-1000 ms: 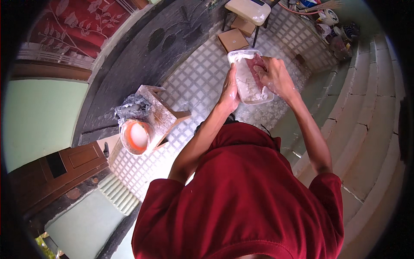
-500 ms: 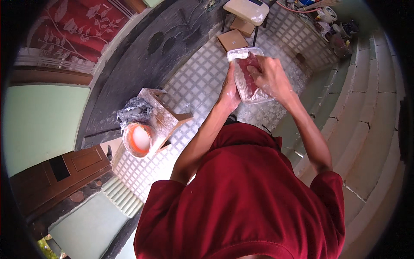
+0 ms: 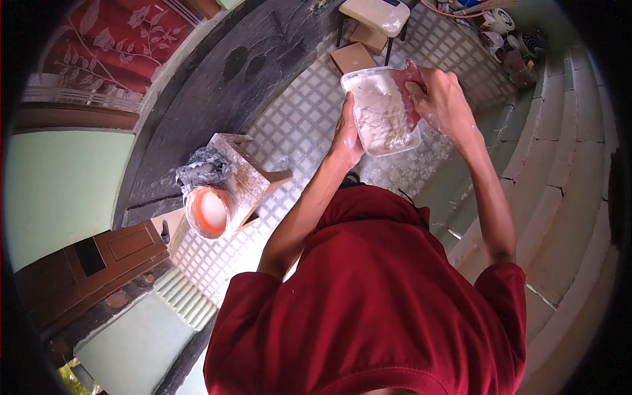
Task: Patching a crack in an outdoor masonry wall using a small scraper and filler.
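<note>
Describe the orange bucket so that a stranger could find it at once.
Start at the white tiled floor left of the person. A small wooden stool stands there, and the orange bucket sits against its lower left side. It alone is round, orange-rimmed, with a whitish inside.

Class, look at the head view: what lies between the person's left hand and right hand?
In the head view, a clear plastic tub of white paste lies between the left hand and right hand, which presses a reddish scraper.

Wooden stool (image 3: 247,174) and orange bucket (image 3: 207,212) crowd the left floor.
</note>
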Demonstrator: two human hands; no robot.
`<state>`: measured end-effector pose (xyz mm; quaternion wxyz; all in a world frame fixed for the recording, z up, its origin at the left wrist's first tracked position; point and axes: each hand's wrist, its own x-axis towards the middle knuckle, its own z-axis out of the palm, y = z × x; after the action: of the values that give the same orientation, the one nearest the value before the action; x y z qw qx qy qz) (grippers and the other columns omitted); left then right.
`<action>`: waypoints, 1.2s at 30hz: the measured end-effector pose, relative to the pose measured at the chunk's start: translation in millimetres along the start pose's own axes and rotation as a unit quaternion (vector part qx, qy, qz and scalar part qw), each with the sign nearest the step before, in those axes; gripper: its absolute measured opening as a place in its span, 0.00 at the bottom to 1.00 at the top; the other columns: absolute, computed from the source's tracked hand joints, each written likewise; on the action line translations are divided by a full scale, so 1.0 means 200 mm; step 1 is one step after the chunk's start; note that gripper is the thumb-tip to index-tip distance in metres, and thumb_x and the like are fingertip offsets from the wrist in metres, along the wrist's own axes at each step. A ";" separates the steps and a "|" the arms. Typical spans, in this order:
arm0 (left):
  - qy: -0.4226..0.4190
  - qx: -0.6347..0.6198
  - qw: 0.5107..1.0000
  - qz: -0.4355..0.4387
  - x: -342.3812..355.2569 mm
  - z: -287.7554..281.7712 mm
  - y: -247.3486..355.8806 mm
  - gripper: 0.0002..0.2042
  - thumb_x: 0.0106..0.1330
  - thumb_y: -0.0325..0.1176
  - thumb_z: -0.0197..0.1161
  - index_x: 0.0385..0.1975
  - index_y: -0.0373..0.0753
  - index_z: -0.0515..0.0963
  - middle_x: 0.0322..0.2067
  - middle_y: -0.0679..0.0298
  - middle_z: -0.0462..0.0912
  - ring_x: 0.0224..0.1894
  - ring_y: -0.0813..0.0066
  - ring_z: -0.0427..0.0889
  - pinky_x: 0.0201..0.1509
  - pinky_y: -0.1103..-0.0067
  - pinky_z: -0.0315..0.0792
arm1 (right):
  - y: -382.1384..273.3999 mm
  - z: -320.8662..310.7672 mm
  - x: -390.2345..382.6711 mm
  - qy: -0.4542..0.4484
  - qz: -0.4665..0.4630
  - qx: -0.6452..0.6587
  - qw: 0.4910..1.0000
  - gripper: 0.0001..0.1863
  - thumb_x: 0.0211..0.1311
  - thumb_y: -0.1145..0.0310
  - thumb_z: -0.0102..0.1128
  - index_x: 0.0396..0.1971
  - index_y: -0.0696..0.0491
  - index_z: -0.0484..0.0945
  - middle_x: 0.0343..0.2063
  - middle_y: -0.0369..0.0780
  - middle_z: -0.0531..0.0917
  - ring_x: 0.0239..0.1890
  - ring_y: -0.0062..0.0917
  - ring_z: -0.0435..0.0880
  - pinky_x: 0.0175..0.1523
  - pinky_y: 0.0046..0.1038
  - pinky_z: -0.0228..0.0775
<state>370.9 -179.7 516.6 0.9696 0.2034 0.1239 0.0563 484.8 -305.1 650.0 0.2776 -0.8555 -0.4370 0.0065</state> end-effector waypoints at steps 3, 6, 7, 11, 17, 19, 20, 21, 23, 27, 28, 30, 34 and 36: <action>-0.002 0.016 1.000 0.000 0.01 0.01 -0.01 0.32 0.72 0.58 0.39 0.64 0.37 0.59 0.58 0.57 0.71 0.58 0.65 0.74 0.62 0.66 0.70 | 0.04 0.09 -0.02 0.011 -0.029 -0.032 0.999 0.10 0.56 0.73 0.57 0.35 0.63 0.77 0.26 0.57 0.77 0.31 0.54 0.76 0.37 0.41 0.70; 0.022 0.053 0.998 0.010 -0.01 0.03 -0.02 0.31 0.73 0.57 0.38 0.64 0.38 0.59 0.58 0.57 0.71 0.58 0.65 0.74 0.62 0.66 0.70 | 0.00 0.12 -0.04 -0.028 0.010 0.020 0.999 0.09 0.55 0.74 0.57 0.32 0.64 0.77 0.25 0.57 0.77 0.30 0.54 0.77 0.37 0.41 0.70; 0.035 0.072 0.997 0.014 -0.01 0.04 -0.02 0.31 0.73 0.57 0.37 0.64 0.38 0.59 0.58 0.57 0.71 0.57 0.65 0.75 0.61 0.66 0.70 | 0.00 0.13 -0.04 -0.035 0.016 0.072 0.997 0.09 0.55 0.74 0.57 0.32 0.65 0.77 0.24 0.57 0.77 0.30 0.54 0.77 0.37 0.42 0.70; 0.029 0.091 0.995 0.014 -0.01 0.04 -0.01 0.30 0.73 0.57 0.37 0.64 0.38 0.60 0.58 0.57 0.72 0.57 0.66 0.75 0.61 0.67 0.71 | -0.02 0.17 -0.06 -0.043 0.026 0.092 0.994 0.10 0.54 0.73 0.57 0.32 0.66 0.76 0.23 0.57 0.76 0.28 0.54 0.77 0.35 0.41 0.69; 0.011 0.074 0.997 0.002 0.01 0.07 -0.01 0.31 0.73 0.59 0.37 0.64 0.39 0.59 0.58 0.58 0.71 0.58 0.67 0.74 0.61 0.67 0.71 | -0.02 0.12 -0.02 -0.048 0.066 0.138 0.987 0.12 0.52 0.75 0.57 0.37 0.64 0.78 0.23 0.57 0.76 0.26 0.52 0.78 0.35 0.40 0.69; 0.008 0.070 0.997 0.001 0.03 0.05 -0.01 0.32 0.72 0.59 0.38 0.64 0.38 0.59 0.58 0.58 0.71 0.58 0.67 0.74 0.61 0.67 0.70 | -0.07 0.00 0.03 -0.091 0.129 0.131 0.979 0.13 0.52 0.76 0.57 0.38 0.63 0.78 0.23 0.57 0.77 0.25 0.51 0.78 0.35 0.41 0.70; 0.012 0.069 0.998 -0.002 0.04 0.04 -0.01 0.32 0.72 0.59 0.39 0.64 0.38 0.59 0.58 0.58 0.71 0.58 0.67 0.74 0.62 0.67 0.70 | -0.03 -0.02 0.04 -0.057 0.062 0.099 0.991 0.11 0.52 0.75 0.57 0.36 0.63 0.78 0.24 0.56 0.79 0.27 0.51 0.79 0.36 0.42 0.71; 0.012 0.069 0.998 -0.003 0.03 0.04 -0.01 0.32 0.72 0.59 0.39 0.64 0.38 0.59 0.58 0.58 0.71 0.58 0.67 0.74 0.62 0.67 0.70 | -0.01 -0.01 0.05 -0.057 0.064 0.100 0.991 0.11 0.52 0.75 0.57 0.36 0.63 0.78 0.24 0.56 0.79 0.27 0.51 0.79 0.36 0.42 0.71; 0.011 0.039 0.999 -0.010 0.04 0.04 -0.01 0.32 0.72 0.58 0.40 0.64 0.37 0.59 0.58 0.57 0.71 0.58 0.66 0.74 0.61 0.67 0.70 | 0.04 0.00 0.05 -0.010 0.001 0.003 1.000 0.12 0.50 0.75 0.58 0.36 0.62 0.78 0.26 0.53 0.80 0.31 0.50 0.80 0.41 0.43 0.71; 0.033 0.052 0.998 -0.006 0.06 0.03 -0.01 0.31 0.73 0.57 0.40 0.63 0.37 0.60 0.57 0.56 0.72 0.57 0.66 0.75 0.60 0.67 0.72 | 0.11 0.12 -0.01 -0.005 -0.011 -0.034 0.999 0.09 0.58 0.71 0.56 0.34 0.62 0.76 0.27 0.56 0.77 0.33 0.53 0.76 0.38 0.43 0.69; 0.035 0.050 0.998 -0.004 0.06 0.02 -0.01 0.31 0.73 0.57 0.40 0.63 0.37 0.60 0.57 0.56 0.72 0.57 0.66 0.75 0.60 0.67 0.72 | 0.09 0.11 -0.01 -0.032 0.010 -0.019 0.999 0.08 0.58 0.72 0.56 0.32 0.63 0.76 0.27 0.56 0.77 0.33 0.54 0.76 0.37 0.44 0.69; 0.068 0.054 0.996 0.007 0.06 0.02 -0.01 0.30 0.73 0.57 0.41 0.62 0.38 0.61 0.56 0.57 0.73 0.56 0.66 0.75 0.59 0.67 0.72 | 0.06 0.10 -0.02 -0.028 0.016 0.019 0.999 0.08 0.59 0.72 0.56 0.32 0.63 0.76 0.26 0.56 0.77 0.29 0.53 0.76 0.36 0.43 0.68; 0.051 0.037 0.998 0.002 0.07 -0.01 -0.01 0.29 0.73 0.57 0.41 0.62 0.39 0.62 0.56 0.58 0.74 0.56 0.67 0.76 0.58 0.68 0.73 | 0.09 0.11 -0.04 -0.066 0.114 0.116 0.984 0.09 0.58 0.72 0.58 0.32 0.65 0.76 0.22 0.55 0.76 0.21 0.46 0.74 0.32 0.39 0.67; 0.064 0.050 0.997 0.000 0.08 -0.01 -0.01 0.29 0.72 0.57 0.41 0.61 0.39 0.62 0.56 0.59 0.74 0.55 0.67 0.76 0.58 0.68 0.73 | 0.09 0.15 -0.06 -0.049 0.125 0.136 0.982 0.10 0.58 0.72 0.58 0.33 0.64 0.76 0.21 0.54 0.76 0.21 0.42 0.74 0.32 0.37 0.67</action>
<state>385.4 -178.7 509.6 0.9484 0.2477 0.1880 0.0626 483.6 -308.6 614.1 0.3669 -0.8563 -0.3347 0.1422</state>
